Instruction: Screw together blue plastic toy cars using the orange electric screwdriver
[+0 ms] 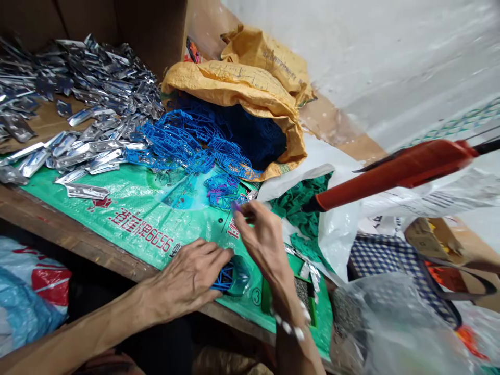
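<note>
Blue and latticed, a plastic frame [223, 279] is lying in front of the yellow sack [234, 78], the left hand [195, 268] bending its fingers over it, grip unclear; nearer the sack, the right hand [261, 232] is pinching a purple piece [235, 207] between drawn-together fingers.

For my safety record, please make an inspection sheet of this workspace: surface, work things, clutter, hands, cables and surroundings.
Surface: printed green sheet; wooden edge at the front.
Work things: blue pile at the mouth of a yellow sack; metal parts heaped; green parts in a white bag.
Clutter: clear bag and checked cloth at right.
Hands: left hand on a blue frame; right hand at a purple bit, grip unclear.
Cables: dark cord at the red tool, running out of view.
Surroundings: pale wall behind.
</note>
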{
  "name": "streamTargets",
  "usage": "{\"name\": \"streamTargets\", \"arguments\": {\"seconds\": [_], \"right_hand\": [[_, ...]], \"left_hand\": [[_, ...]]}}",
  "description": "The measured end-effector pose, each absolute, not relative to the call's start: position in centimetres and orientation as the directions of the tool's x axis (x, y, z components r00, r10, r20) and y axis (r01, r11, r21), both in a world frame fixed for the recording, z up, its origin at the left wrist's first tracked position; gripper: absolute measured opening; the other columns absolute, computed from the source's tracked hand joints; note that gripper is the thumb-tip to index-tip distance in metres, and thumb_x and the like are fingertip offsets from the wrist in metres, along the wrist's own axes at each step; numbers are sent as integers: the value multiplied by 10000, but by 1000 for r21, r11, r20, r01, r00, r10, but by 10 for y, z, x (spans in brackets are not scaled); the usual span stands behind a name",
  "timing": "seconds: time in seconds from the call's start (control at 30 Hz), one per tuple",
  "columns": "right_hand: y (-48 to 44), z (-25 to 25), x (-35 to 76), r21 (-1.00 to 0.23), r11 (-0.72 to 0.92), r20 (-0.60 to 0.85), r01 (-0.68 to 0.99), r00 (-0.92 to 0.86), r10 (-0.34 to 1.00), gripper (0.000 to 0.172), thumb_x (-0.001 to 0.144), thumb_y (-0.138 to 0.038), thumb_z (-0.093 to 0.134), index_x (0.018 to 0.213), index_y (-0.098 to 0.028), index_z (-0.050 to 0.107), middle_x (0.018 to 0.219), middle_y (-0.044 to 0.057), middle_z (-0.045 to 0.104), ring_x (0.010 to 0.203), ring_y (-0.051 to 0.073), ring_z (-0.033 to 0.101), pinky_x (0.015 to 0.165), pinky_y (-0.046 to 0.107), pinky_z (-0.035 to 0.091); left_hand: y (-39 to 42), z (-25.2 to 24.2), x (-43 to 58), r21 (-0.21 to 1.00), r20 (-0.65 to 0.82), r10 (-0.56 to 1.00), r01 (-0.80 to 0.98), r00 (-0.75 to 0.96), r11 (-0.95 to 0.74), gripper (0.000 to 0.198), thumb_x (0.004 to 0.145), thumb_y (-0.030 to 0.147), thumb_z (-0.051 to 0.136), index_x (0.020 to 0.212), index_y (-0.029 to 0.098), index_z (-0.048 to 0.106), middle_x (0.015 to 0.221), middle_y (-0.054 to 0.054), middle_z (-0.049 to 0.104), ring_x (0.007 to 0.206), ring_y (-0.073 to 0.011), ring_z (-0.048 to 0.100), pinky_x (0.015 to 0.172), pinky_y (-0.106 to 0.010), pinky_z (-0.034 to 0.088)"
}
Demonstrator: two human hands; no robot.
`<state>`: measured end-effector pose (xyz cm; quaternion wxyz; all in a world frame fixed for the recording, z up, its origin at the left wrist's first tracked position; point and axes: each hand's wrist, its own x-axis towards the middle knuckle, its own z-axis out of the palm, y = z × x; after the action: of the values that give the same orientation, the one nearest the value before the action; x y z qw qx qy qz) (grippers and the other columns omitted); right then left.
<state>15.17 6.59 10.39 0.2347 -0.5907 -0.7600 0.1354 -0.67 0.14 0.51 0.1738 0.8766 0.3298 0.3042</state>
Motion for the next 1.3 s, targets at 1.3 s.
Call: {"name": "streamTargets", "arguments": {"seconds": [1.3], "right_hand": [[-35,77,153,-213,568,318,795,-493,810,212,975,-153,573,1175,-151,644,1232,140,702,1134,278,607,961,465,560]], "left_hand": [[3,10,-12,751,341,791,360,507,-554,967,832,220,694,1561,314,66,1357,-113,631,1197,-335,652,957,-493,514]]}}
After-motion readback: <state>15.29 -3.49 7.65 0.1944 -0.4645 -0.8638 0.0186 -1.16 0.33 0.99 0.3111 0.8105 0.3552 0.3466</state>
